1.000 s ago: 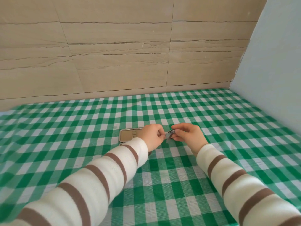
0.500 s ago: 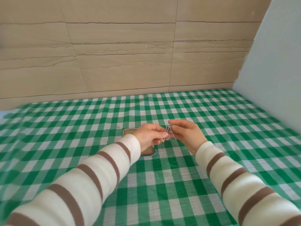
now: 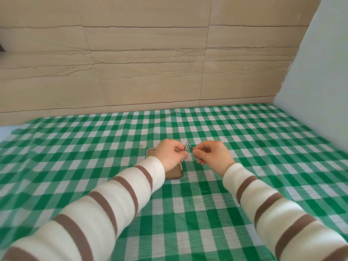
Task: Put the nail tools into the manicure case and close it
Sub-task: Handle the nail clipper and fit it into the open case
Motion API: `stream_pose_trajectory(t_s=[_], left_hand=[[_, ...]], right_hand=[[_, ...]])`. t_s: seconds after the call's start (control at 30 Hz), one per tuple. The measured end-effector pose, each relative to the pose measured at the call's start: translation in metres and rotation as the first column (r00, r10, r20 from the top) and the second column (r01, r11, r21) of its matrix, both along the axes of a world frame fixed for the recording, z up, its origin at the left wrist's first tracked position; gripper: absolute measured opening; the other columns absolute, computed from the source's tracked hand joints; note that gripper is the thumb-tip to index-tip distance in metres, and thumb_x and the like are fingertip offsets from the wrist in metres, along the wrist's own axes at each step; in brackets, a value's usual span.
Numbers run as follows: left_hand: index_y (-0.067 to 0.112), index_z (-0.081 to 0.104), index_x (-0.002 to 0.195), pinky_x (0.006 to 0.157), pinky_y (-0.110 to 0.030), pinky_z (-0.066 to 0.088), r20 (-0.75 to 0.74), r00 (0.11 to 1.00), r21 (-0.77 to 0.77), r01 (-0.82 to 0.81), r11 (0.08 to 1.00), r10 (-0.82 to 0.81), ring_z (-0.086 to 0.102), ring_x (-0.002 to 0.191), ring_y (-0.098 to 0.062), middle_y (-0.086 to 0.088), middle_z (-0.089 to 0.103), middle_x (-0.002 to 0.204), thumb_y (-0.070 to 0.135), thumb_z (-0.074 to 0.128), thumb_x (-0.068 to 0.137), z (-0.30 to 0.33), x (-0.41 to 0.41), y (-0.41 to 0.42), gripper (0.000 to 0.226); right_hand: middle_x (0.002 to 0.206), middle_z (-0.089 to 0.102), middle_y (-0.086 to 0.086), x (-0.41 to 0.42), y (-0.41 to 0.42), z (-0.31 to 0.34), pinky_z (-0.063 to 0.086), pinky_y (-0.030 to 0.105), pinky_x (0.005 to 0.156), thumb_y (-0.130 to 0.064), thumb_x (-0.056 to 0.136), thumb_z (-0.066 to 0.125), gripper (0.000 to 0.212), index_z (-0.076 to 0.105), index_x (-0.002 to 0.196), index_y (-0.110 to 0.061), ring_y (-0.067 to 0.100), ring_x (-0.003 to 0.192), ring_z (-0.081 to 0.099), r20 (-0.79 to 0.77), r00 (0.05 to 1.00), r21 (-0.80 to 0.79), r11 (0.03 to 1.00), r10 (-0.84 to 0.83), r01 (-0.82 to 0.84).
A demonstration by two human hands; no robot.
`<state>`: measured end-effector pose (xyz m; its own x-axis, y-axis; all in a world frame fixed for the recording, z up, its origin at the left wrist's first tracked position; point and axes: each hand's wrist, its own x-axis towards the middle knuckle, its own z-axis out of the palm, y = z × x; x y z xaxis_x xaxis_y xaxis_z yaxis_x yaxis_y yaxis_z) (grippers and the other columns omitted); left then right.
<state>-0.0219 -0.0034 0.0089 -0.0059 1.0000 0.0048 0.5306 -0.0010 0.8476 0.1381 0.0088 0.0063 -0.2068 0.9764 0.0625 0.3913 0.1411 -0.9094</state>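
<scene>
A small silver nail clipper [image 3: 187, 146] is held upright in the air between both hands, its lever swung out. My left hand [image 3: 170, 154] pinches its body from the left. My right hand [image 3: 211, 154] pinches the lever end from the right. Under my left hand lies the tan manicure case [image 3: 174, 173] with rounded corners, flat on the green checked cloth. My left hand and sleeve cover most of the case, so its inside and any other tools are hidden.
The green and white checked cloth [image 3: 188, 213] covers the whole table. A beige tiled wall [image 3: 143, 68] stands behind it and a pale panel [image 3: 320, 72] closes the right side.
Both hands have lifted the nail clipper a little and turned it more upright. The lever now sticks out from the body. The view has shifted slightly, showing more of the case's near end.
</scene>
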Motion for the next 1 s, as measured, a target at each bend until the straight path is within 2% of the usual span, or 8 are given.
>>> stream_pose_trajectory(t_s=[0.1, 0.2, 0.3, 0.53, 0.67, 0.73, 0.83, 1.0], left_hand=[[0.019, 0.068, 0.094, 0.064, -0.011, 0.037, -0.171, 0.985, 0.054, 0.01, 0.998, -0.001, 0.059, 0.076, -0.006, 0.006, 0.066, 0.086, 0.022, 0.063, 0.081, 0.001, -0.003, 0.0, 0.014], [0.02, 0.068, 0.097, 0.08, -0.023, 0.044, -0.262, 0.965, 0.057, 0.032, 0.998, -0.016, 0.061, 0.088, -0.014, 0.002, 0.07, 0.099, 0.023, 0.06, 0.083, 0.001, -0.007, 0.0, 0.017], [0.023, 0.069, 0.088, 0.085, -0.031, 0.047, -0.257, 0.965, 0.029, 0.064, 0.998, -0.055, 0.063, 0.09, -0.014, 0.005, 0.072, 0.095, 0.021, 0.058, 0.084, 0.002, -0.012, -0.001, 0.012], [0.013, 0.066, 0.096, 0.073, -0.024, 0.056, 0.123, 0.985, -0.108, 0.13, 0.986, -0.117, 0.069, 0.081, -0.012, 0.0, 0.072, 0.087, 0.01, 0.059, 0.085, 0.001, -0.016, -0.006, 0.014], [0.005, 0.064, 0.1, 0.063, -0.017, 0.055, 0.344, 0.936, -0.176, 0.138, 0.975, -0.07, 0.07, 0.074, -0.007, -0.004, 0.072, 0.086, 0.006, 0.06, 0.084, 0.001, -0.02, -0.011, 0.017], [0.007, 0.065, 0.095, 0.061, -0.017, 0.054, 0.401, 0.914, -0.191, 0.141, 0.971, -0.054, 0.07, 0.072, -0.008, -0.005, 0.072, 0.084, 0.005, 0.061, 0.083, 0.001, -0.021, -0.012, 0.014], [0.011, 0.067, 0.087, 0.06, -0.018, 0.054, 0.449, 0.893, -0.204, 0.133, 0.97, -0.028, 0.069, 0.073, -0.012, -0.008, 0.071, 0.085, 0.005, 0.063, 0.081, 0.0, -0.025, -0.014, 0.01], [0.006, 0.068, 0.093, 0.061, -0.02, 0.055, 0.495, 0.869, -0.242, 0.141, 0.96, -0.003, 0.066, 0.077, -0.017, -0.013, 0.068, 0.091, 0.006, 0.065, 0.08, 0.003, -0.03, -0.015, 0.013]], right_hand=[[0.064, 0.067, 0.0, -0.001, 0.001, 0.004, 0.047, 0.012, 0.048, -0.011, 0.083, 0.06, 0.015, 0.066, 0.071, -0.018, 0.007, 0.051, 0.059, 0.011, 1.0, -0.024, 1.0, 0.02, -0.02], [0.065, 0.068, 0.0, -0.001, 0.001, 0.007, 0.047, 0.013, 0.049, -0.011, 0.083, 0.061, 0.014, 0.068, 0.073, -0.017, 0.005, 0.05, 0.058, -0.03, 0.998, -0.097, 0.994, 0.05, -0.053], [0.068, 0.07, -0.001, 0.001, 0.002, 0.007, 0.047, 0.019, 0.056, -0.013, 0.082, 0.062, 0.012, 0.071, 0.074, -0.016, 0.011, 0.059, 0.056, -0.084, 0.992, -0.186, 0.977, 0.091, -0.105], [0.077, 0.066, -0.002, 0.002, 0.002, 0.005, 0.043, 0.026, 0.069, -0.021, 0.079, 0.068, 0.005, 0.072, 0.077, -0.023, 0.012, 0.069, 0.052, -0.121, 0.99, -0.214, 0.972, 0.073, -0.098], [0.068, 0.068, -0.009, -0.002, 0.001, 0.007, 0.045, 0.014, 0.06, -0.02, 0.076, 0.071, 0.005, 0.074, 0.075, -0.024, 0.0, 0.06, 0.057, -0.117, 0.988, -0.163, 0.979, 0.101, -0.12], [0.066, 0.068, -0.011, -0.004, 0.002, 0.008, 0.044, 0.014, 0.06, -0.018, 0.075, 0.072, 0.005, 0.073, 0.076, -0.023, -0.003, 0.056, 0.057, -0.101, 0.988, -0.147, 0.981, 0.115, -0.129], [0.068, 0.066, -0.001, -0.006, 0.002, 0.009, 0.048, 0.019, 0.061, -0.015, 0.075, 0.072, 0.011, 0.071, 0.079, -0.025, 0.007, 0.058, 0.058, -0.102, 0.984, -0.147, 0.976, 0.147, -0.161], [0.075, 0.067, 0.003, -0.013, -0.001, 0.008, 0.055, 0.018, 0.061, -0.007, 0.074, 0.072, 0.032, 0.065, 0.096, -0.028, 0.01, 0.062, 0.067, -0.186, 0.961, -0.194, 0.951, 0.206, -0.242]])
